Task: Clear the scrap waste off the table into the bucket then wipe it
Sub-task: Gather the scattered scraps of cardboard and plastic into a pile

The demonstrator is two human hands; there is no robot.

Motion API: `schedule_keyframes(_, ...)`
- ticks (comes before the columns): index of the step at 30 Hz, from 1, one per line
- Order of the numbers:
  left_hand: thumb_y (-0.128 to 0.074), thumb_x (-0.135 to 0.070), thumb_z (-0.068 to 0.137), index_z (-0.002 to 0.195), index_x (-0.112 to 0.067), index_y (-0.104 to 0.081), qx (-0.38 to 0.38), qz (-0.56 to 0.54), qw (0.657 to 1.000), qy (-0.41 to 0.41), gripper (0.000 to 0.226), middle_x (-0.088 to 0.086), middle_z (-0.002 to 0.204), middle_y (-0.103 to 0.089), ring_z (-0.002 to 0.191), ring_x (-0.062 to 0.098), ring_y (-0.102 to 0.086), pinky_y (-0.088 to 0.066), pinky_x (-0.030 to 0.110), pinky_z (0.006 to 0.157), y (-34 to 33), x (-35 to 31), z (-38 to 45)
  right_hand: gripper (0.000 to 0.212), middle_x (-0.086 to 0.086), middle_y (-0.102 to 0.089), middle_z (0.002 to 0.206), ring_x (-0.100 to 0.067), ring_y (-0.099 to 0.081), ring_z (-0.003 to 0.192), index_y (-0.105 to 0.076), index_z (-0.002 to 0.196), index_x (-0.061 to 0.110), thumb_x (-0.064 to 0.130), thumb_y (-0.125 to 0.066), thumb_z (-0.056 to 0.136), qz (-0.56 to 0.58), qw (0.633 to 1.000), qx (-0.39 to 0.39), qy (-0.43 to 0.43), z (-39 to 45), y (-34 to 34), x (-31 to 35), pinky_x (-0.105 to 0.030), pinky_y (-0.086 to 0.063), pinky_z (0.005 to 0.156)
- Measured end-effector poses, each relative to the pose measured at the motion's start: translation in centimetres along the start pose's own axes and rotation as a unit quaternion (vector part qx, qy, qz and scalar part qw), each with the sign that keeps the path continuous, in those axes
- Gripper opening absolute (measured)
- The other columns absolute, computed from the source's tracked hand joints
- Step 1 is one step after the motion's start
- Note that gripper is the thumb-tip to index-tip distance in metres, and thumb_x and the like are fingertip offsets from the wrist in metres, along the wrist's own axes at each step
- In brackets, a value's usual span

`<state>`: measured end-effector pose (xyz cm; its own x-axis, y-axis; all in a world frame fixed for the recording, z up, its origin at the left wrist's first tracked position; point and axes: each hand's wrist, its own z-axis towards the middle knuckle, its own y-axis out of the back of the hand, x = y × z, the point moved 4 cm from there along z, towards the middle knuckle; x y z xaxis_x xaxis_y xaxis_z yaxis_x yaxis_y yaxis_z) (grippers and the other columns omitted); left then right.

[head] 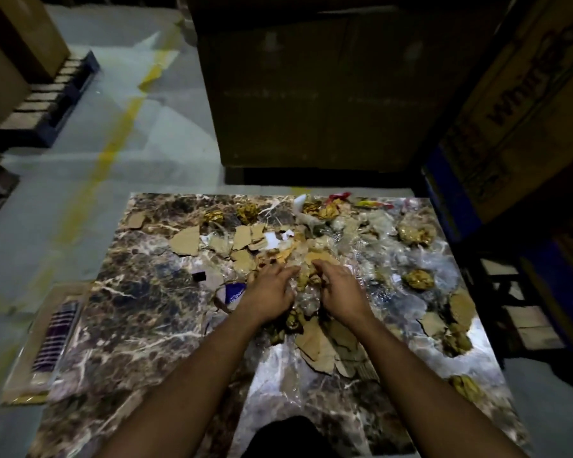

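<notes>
Two bare forearms reach out over the near edge of the worktop (139, 325), a dark marbled slab with a glossy patch of glare. Both hands are down in the middle of the scrap heap (306, 285), a mound of crumpled clear plastic and brownish wads. The left hand (272, 290) lies on the heap's left side, fingers spread and loosely bent over the plastic; whether it grips anything I cannot tell. The right hand (339, 289) sits on the heap's right side, fingers curled down into the plastic, apparently bunching it.

Beyond the heap, torn cardboard pieces (245, 241) lie scattered, and further back sit gold foil wads (248, 213) and a red wrapper (339, 196) at the far edge. On the near side of the heap, more cardboard (318, 345) lies flat. To the heap's right, a gold wad (419, 279) rests alone, with others towards the right edge. Just left of the heap, a blue and white scrap (234, 289) touches the left wrist, and a small black piece (199, 277) lies beyond it.

Off the worktop's left edge, a striped cloth (55, 335) lies on flat cardboard on the floor. Big cartons (311, 94) stand behind. No bucket shows.
</notes>
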<state>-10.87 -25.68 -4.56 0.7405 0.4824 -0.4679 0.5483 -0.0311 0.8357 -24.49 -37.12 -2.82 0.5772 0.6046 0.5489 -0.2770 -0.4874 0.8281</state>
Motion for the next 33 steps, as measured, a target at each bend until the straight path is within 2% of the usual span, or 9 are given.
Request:
schedule_keyframes(3,-0.043,-0.037,0.101,0.157,-0.045,-0.018,-0.02,0.027,0.999,-0.005,0.062,0.0,0.167,-0.018,0.151,0.024,-0.016,-0.013,0.057,0.118,1.0,-0.9,-0.3,0.071,-0.004,-0.058,0.142,-0.03,-0.049,0.127,-0.04,0.153,0.03,0.003,-0.059,0.09,-0.027,0.999,0.03,0.02,0.1,0.6,-0.1,-0.039,-0.049,0.099)
schedule_keyframes(6,-0.043,-0.034,0.1,0.158,-0.042,-0.019,-0.048,-0.018,0.999,-0.012,0.063,-0.001,0.166,-0.018,0.149,0.023,-0.018,-0.018,0.056,0.117,2.8,-0.4,-0.8,0.083,0.001,-0.053,0.147,-0.023,-0.043,0.132,-0.039,0.153,0.031,-0.009,-0.057,0.083,-0.044,0.999,-0.001,0.028,0.8,2.1,0.8,-0.038,-0.045,0.102)
schedule_keyframes(9,-0.038,-0.045,0.092,0.157,-0.034,-0.024,-0.086,-0.061,0.994,-0.001,0.068,-0.001,0.163,-0.027,0.147,0.021,-0.023,-0.023,0.058,0.117,4.7,1.2,-1.8,0.069,0.002,-0.054,0.143,-0.018,-0.043,0.13,-0.048,0.146,0.026,-0.004,-0.059,0.085,-0.042,0.997,-0.039,0.058,2.5,2.8,3.1,-0.036,-0.043,0.107)
schedule_keyframes(14,-0.043,-0.038,0.095,0.154,-0.028,-0.03,-0.136,-0.08,0.987,0.034,0.062,0.001,0.159,-0.035,0.144,0.021,-0.027,-0.027,0.049,0.115,8.3,6.8,-2.8,0.038,-0.004,-0.062,0.119,-0.026,-0.052,0.114,-0.063,0.122,0.016,0.01,-0.063,0.085,-0.043,0.984,-0.065,0.163,6.8,1.5,10.4,-0.04,-0.047,0.093)
schedule_keyframes(22,-0.031,-0.062,0.084,0.151,-0.019,-0.037,-0.191,-0.071,0.971,0.129,0.08,0.01,0.153,-0.042,0.142,0.033,-0.035,-0.031,0.054,0.115,14.4,23.1,-2.7,0.049,-0.007,-0.058,0.131,-0.03,-0.049,0.122,-0.058,0.132,0.019,0.029,-0.06,0.085,-0.121,0.964,0.041,0.232,16.8,-8.9,22.8,-0.041,-0.042,0.1)
schedule_keyframes(25,-0.046,-0.054,0.09,0.153,-0.016,-0.034,-0.173,-0.063,0.972,0.149,0.075,0.011,0.156,-0.039,0.144,0.033,-0.033,-0.03,0.049,0.116,15.8,28.0,-1.2,0.048,-0.002,-0.053,0.141,-0.028,-0.043,0.131,-0.058,0.135,0.028,0.038,-0.059,0.088,-0.175,0.946,0.101,0.252,20.0,-13.6,25.9,-0.043,-0.038,0.104)
schedule_keyframes(27,-0.059,-0.044,0.095,0.156,-0.017,-0.027,-0.147,-0.042,0.975,0.161,0.074,0.01,0.161,-0.03,0.148,0.032,-0.025,-0.025,0.048,0.117,15.8,29.7,-0.2,0.046,0.0,-0.051,0.145,-0.028,-0.04,0.134,-0.057,0.136,0.032,0.045,-0.056,0.092,-0.239,0.924,0.126,0.269,21.0,-15.9,26.8,-0.046,-0.036,0.106)
schedule_keyframes(29,-0.059,-0.044,0.096,0.16,-0.017,-0.016,-0.095,-0.009,0.979,0.178,0.081,0.008,0.167,-0.013,0.153,0.03,-0.013,-0.02,0.051,0.119,15.1,31.9,0.8,0.05,-0.001,-0.042,0.155,-0.032,-0.032,0.141,-0.05,0.141,0.036,0.051,-0.053,0.093,-0.315,0.901,0.151,0.257,21.9,-18.1,27.0,-0.055,-0.028,0.11)
schedule_keyframes(33,-0.053,-0.046,0.098,0.161,-0.017,-0.007,-0.074,0.029,0.984,0.16,0.083,0.009,0.169,-0.001,0.155,0.029,-0.006,-0.015,0.05,0.121,13.7,33.7,2.3,0.078,-0.009,-0.012,0.167,-0.051,-0.009,0.149,-0.024,0.147,0.054,0.08,-0.053,0.079,-0.399,0.888,0.17,0.154,22.5,-18.6,24.9,-0.079,-0.006,0.107)
